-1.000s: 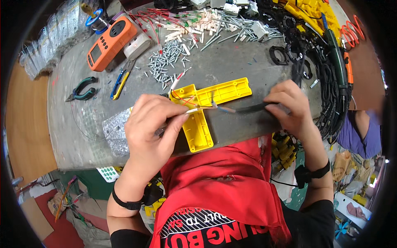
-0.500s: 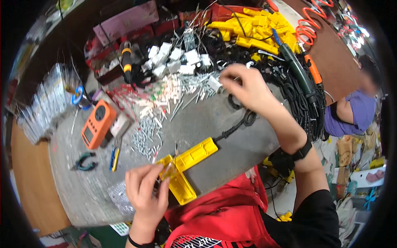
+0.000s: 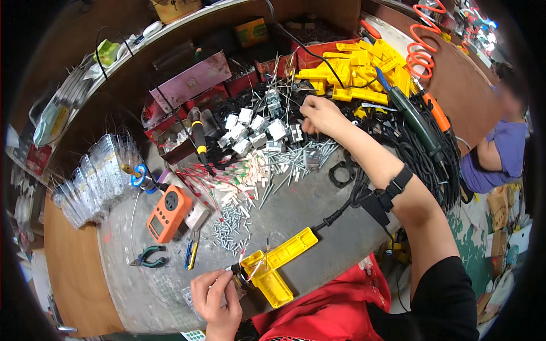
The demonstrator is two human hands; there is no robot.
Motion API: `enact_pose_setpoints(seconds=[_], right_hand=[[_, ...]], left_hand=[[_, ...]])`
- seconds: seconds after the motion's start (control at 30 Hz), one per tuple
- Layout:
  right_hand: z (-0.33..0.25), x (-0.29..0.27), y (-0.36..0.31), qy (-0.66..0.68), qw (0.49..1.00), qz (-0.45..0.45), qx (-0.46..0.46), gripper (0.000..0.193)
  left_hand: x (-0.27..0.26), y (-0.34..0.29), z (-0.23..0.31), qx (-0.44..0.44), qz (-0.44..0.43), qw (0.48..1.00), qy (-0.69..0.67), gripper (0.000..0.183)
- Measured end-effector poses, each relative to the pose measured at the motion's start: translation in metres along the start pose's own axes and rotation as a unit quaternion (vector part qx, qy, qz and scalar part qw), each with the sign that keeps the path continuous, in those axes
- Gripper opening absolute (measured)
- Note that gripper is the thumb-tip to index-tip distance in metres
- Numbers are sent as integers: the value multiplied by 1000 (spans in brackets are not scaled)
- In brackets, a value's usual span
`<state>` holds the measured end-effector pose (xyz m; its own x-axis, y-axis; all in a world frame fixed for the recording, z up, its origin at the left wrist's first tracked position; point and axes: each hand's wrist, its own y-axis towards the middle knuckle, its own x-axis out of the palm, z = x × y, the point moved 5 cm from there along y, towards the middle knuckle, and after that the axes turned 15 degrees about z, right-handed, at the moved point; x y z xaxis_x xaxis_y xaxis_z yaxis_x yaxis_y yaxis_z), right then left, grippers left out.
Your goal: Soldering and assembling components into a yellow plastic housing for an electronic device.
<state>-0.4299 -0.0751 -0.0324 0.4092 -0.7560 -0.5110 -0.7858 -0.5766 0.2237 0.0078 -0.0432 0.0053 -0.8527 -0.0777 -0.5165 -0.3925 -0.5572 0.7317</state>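
A yellow T-shaped plastic housing half (image 3: 292, 250) lies open-side up at the front of the bench, with a black cable (image 3: 335, 216) running out of its right end. Thin wires stick up from its left part. My left hand (image 3: 216, 298) is at the housing's left end, thumb and fingers pinched by a small dark part too obscured to name. My right hand (image 3: 324, 116) reaches to the far middle, fingers bent together at the heap of small black parts beside white square blocks (image 3: 277, 129). Whatever its fingertips hold is hidden.
Loose screws (image 3: 230, 227), white sleeves and red wires lie mid-bench. At left are an orange meter (image 3: 169, 213), pliers (image 3: 151, 258) and a soldering iron. Yellow housings (image 3: 364, 62), black cables and a green tool (image 3: 412, 113) crowd the right. Another person (image 3: 503, 148) sits beyond.
The view has shifted, so the bench appears lower and farther right. My right hand has moved from beside the white blocks to the black parts. My left hand stays by the housing.
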Motion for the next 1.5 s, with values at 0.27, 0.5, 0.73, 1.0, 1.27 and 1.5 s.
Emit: enact_pose_setpoints(seconds=[0.27, 0.5, 0.73, 1.0, 1.27, 1.5], right_hand=[[16, -27, -20, -15, 998, -45, 41, 19], [-94, -59, -141, -95, 948, -130, -273, 21], [-154, -54, -237, 140, 870, -385, -274, 19], [-103, -45, -276, 280, 824, -489, 63, 17], [-105, -69, -267, 123, 788, -588, -135, 40], [-70, -77, -266, 120, 860, -484, 109, 36]], left_hand=[[1, 7, 2, 25, 15, 1000, -4, 26], [-12, 19, 20, 70, 3, 997, 45, 27], [-20, 55, 72, 213, -84, 969, 88, 40], [-29, 34, 36, 200, -107, 967, 120, 42], [-32, -18, 52, 275, -373, 886, 1, 39], [-33, -16, -16, 36, -253, 965, 66, 47]])
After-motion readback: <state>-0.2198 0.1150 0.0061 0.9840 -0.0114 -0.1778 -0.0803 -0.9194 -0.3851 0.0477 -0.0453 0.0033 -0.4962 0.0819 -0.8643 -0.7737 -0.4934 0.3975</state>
